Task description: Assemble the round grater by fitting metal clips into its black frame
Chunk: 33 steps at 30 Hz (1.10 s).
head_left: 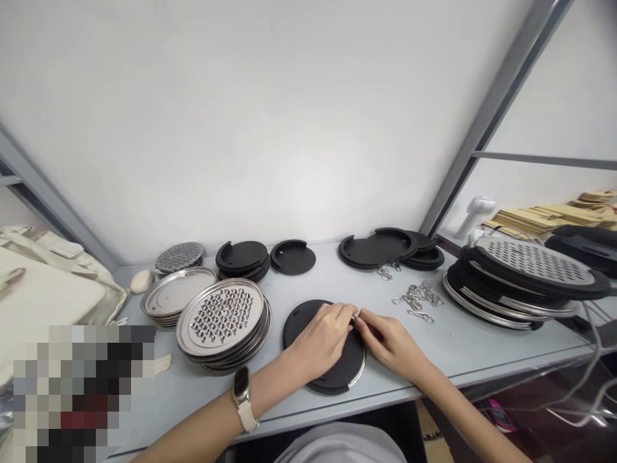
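Observation:
A black round disc [301, 323] with a raised partial rim lies flat near the table's front edge; silver metal shows along its right side. My left hand [325, 334] rests over the disc, fingers closed at its upper right edge. Meeting it there, my right hand [388, 337] pinches with thumb and forefinger. Between the fingertips glints a small metal piece [356, 314], mostly hidden. Just left of the disc stands a stack of round metal grater plates [224, 315]. To the right lies a loose pile of wire hooks [418, 297].
Plain metal discs [179, 292] and another grater plate [179, 256] sit at the left. Black holders [243, 255] and more black holders [378, 247] line the wall. A tall stack of assembled graters [535, 260] stands right. Cloth bags [48, 276] lie left; a metal post [486, 128] rises right.

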Motion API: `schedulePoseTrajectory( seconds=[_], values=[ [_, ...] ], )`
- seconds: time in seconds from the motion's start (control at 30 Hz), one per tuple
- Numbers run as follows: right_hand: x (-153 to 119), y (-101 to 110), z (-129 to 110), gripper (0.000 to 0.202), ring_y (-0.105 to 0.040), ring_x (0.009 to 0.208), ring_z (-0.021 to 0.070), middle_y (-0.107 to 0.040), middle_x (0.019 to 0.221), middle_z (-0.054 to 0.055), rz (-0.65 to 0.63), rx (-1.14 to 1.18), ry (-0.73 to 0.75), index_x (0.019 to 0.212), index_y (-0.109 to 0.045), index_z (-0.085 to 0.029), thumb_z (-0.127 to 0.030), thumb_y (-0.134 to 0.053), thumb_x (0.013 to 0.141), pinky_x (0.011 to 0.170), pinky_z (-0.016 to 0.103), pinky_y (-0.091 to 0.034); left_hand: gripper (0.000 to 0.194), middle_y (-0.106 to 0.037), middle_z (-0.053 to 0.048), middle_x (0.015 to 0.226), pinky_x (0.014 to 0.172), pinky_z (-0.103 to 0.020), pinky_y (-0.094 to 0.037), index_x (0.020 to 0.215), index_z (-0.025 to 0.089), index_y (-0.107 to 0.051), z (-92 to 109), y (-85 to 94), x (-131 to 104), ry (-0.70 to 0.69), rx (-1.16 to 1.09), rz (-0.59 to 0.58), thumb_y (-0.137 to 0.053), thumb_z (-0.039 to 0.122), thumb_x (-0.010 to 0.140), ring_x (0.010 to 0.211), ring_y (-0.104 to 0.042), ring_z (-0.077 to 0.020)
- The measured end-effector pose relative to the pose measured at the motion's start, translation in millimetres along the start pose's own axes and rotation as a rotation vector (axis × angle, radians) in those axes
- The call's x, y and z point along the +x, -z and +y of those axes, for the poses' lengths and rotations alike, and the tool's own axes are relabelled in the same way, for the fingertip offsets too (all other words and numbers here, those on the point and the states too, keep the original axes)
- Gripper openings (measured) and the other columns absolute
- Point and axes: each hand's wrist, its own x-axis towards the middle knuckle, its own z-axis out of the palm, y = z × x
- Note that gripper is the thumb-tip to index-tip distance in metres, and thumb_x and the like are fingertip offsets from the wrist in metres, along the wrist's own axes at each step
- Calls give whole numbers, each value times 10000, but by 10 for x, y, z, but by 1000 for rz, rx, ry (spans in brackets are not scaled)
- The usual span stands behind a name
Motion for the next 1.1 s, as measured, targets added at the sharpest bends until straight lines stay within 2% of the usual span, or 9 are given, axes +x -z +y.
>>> schedulePoseTrajectory(
  seconds=[0.13,0.4,0.7,1.1],
  values=[
    [2,-4,-3,262,-387,496,115,-395,579,-55,14,12,-17,727,-364,-220,-296,-347,977,518,233,-291,239,-576,-60,1094,870,-334,-429,1156,158,-454,0,1,-2,-12,11,1,-393,68,942,940,-526,-202],
    [-8,-6,29,215,-360,506,116,-397,597,-55,-82,23,-39,793,-440,-213,-287,-347,972,522,227,-299,222,-580,-56,1076,864,-332,-421,1133,158,-464,-19,-10,7,-6,19,1,-402,66,940,935,-527,-209],
    [-6,-15,30,211,-340,486,105,-355,577,-67,-68,50,-34,763,-412,-214,-279,-366,959,498,217,-285,245,-576,-60,1080,864,-335,-425,1151,165,-452,-6,8,-2,-9,7,1,-391,62,937,937,-532,-207],
    [-3,-30,29,167,-345,511,99,-370,580,-72,-56,30,-63,746,-420,-210,-237,-424,911,510,209,-290,239,-575,-57,1072,872,-331,-417,1146,163,-452,-17,-11,3,-13,-6,-3,-395,62,938,929,-531,-205]
  ],
)
